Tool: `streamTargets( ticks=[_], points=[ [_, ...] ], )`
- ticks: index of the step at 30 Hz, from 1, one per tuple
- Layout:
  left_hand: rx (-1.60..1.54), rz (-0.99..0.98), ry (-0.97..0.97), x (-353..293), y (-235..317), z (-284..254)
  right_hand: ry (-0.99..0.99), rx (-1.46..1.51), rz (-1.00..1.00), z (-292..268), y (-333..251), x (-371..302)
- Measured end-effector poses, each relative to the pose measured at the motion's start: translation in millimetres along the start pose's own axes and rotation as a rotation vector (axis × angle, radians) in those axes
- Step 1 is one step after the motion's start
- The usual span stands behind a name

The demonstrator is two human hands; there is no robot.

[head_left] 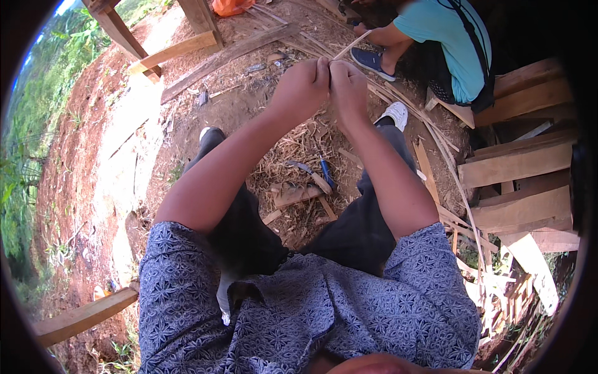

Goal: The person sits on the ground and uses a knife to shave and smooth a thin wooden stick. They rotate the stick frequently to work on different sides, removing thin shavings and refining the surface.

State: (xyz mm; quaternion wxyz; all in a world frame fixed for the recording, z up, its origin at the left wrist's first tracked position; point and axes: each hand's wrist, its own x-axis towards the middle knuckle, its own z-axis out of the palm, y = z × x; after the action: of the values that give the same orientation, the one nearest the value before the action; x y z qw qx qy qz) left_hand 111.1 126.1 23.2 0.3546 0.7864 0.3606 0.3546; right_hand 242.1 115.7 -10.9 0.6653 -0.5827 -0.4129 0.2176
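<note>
Both arms reach forward, and my hands meet in front of me. My left hand (304, 86) is closed, its thumb and fingers pinching by the base of a thin pale strip of wood or bamboo (352, 45). Pressed against it, my right hand (347, 88) is closed on the same strip, which slants up and to the right past the fingers. The strip's lower part is hidden by the hands. On the ground between my legs lie a knife with a wooden handle (321, 181), a slim blue object (327, 172) and a wooden block (298, 196).
A person in a turquoise shirt (445, 37) sits at the far right. Stacked boards (517, 165) stand along the right, with long thin strips (458, 181) nearby. Shavings (305, 140) litter the ground. A wooden frame (180, 50) and an orange bag (232, 6) are at the far left.
</note>
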Motion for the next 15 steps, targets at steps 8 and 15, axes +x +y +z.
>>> streamTargets(
  ticks=[8,15],
  points=[
    [0.016,-0.016,-0.025,2.7,-2.7,-2.2,-0.058,0.036,0.128,-2.4,-0.1,-8.1],
    [0.051,0.058,-0.041,2.4,7.7,-4.0,-0.071,0.045,0.13,-33.2,12.4,42.2]
  ],
)
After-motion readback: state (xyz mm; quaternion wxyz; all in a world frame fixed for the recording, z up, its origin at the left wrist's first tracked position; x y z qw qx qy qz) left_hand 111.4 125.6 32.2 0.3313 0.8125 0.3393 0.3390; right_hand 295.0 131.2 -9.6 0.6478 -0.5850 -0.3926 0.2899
